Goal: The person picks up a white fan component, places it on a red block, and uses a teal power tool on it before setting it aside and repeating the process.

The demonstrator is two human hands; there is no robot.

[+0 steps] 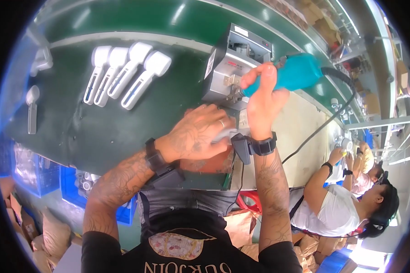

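My right hand (264,98) is wrapped round the front of a teal electric screwdriver (300,73), held nearly level. The screwdriver's tip is at the front of a silver-and-black screw feeder (230,63); whether it touches cannot be made out. Just left of it, my left hand (200,129) is closed over a small pale grey plastic piece (224,134), mostly hidden by the fingers. That hand rests above a reddish-brown board (205,164) on the table.
Several white plastic handheld pieces with round heads (131,68) lie in a row on the green table (136,123). A smaller spoon-shaped piece (32,109) lies at far left. Blue bins (73,186) stand below. The screwdriver's black cable (321,120) hangs at right, near a co-worker (335,204).
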